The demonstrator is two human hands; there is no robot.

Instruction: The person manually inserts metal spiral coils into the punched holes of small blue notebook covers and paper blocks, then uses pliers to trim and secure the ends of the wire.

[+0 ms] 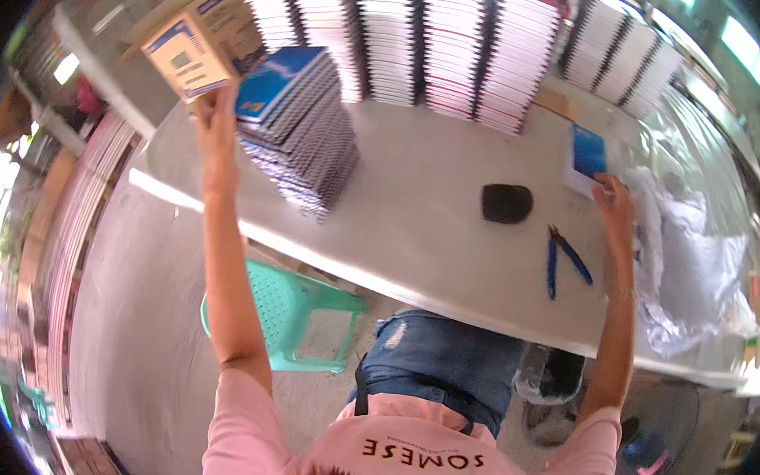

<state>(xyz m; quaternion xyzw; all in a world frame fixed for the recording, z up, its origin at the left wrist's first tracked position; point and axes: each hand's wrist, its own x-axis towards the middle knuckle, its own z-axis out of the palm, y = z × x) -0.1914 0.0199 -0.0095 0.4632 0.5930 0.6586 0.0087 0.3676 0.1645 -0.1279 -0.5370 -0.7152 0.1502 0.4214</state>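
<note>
My left hand [217,116] is raised at the far left of the table, its fingers closed on the lower edge of a tan, blue-bordered notebook [185,54]. Just right of it rises a tall stack of blue-covered spiral notebooks [303,133]. Over on the right, my right hand [613,202] rests with its fingers on the near edge of a small stack of blue notebooks [587,156]; the thumb side is partly hidden. Cutting pliers with blue handles [557,256] lie spread on the table near that forearm. A black pad [507,204] sits left of the pliers.
Several tall stacks of spiral notebooks [453,51] line the table's far side, with more stacks [622,56] at the back right. Crumpled clear plastic [690,262] covers the right end of the white table [415,249]. Below its front edge stands a green stool [302,316].
</note>
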